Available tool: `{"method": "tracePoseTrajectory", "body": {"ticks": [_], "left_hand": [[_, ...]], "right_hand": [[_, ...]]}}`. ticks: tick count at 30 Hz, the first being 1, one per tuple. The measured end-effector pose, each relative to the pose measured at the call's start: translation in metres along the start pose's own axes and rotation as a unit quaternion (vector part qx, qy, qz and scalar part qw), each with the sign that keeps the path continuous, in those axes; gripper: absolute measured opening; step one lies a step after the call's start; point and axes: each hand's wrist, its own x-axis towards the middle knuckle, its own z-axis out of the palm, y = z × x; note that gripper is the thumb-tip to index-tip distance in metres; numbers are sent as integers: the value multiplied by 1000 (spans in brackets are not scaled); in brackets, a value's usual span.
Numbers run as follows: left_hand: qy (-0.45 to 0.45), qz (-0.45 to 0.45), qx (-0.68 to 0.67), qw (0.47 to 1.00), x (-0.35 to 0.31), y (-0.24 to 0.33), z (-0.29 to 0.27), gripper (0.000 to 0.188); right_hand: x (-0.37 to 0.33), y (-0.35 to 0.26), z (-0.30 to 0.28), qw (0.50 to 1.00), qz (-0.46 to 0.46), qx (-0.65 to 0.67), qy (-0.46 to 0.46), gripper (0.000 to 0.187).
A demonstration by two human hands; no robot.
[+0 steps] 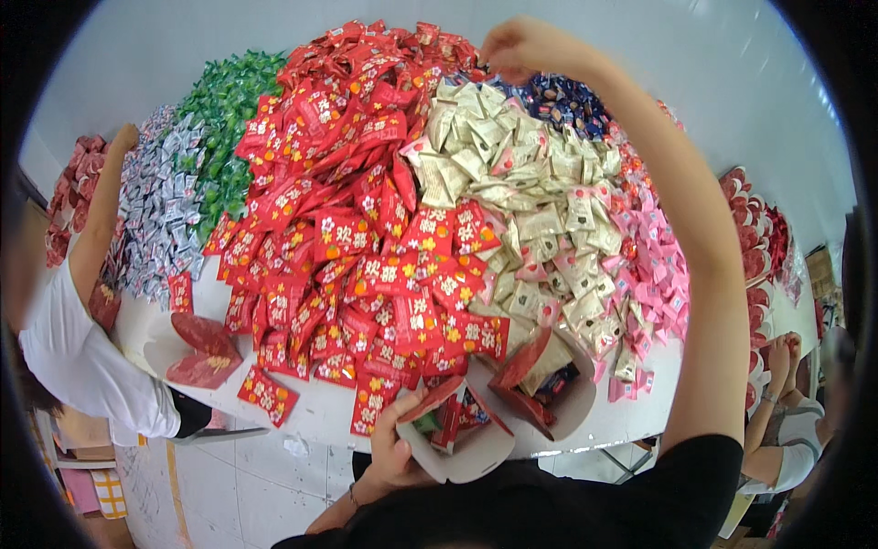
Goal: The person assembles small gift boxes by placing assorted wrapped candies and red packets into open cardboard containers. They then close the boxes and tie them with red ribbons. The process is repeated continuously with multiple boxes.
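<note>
White table heaped with sweets, left hand holding candy-filled box

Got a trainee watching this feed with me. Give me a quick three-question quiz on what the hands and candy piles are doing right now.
1. True or false: the left hand holds an open box at the near table edge.
2. The right hand reaches over the far side of the heap, near which pile? A) green candies B) dark blue candies C) silver candies
3. Fill in: the largest pile in the middle holds ____ packets with flower prints.

Key:
1. True
2. B
3. red
</note>
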Motion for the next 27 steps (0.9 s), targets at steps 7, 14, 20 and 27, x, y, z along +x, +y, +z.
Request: {"method": "tracePoseTrajectory", "body": {"ticks": [7, 14, 20, 27], "left_hand": [[72, -117, -200, 970, -12, 9, -9, 82], [156, -106, -177, 966, -18, 4, -7, 81], [118, -62, -162, 978, -4, 8, -6, 63], [116, -52, -154, 980, -1, 7, -5, 44]], "right_hand": [[177, 137, 65, 936, 179, -233, 195, 41], [198, 152, 74, 943, 225, -130, 208, 37], [187, 186, 25, 953, 152, -236, 112, 30], [150, 194, 51, 842, 29, -531, 91, 18]]}}
